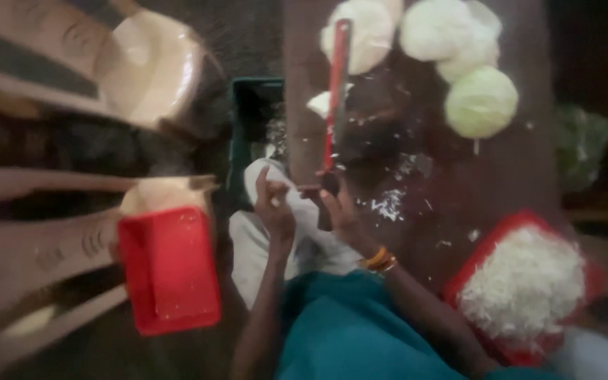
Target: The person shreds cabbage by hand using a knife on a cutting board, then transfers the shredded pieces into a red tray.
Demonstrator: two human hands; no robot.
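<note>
The red-handled knife (336, 91) lies along the counter (515, 169) at upper centre, its near end grasped by the right hand (336, 204), while the left hand (274, 204), fingers curled and seemingly empty, hovers beside, cabbages (481, 102) beyond.

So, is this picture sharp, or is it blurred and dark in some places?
Head view: blurred all over, worst on the chairs at left; the corners are dark; the cabbages and shredded cabbage look washed out; both hands, left and right, are soft.
</note>
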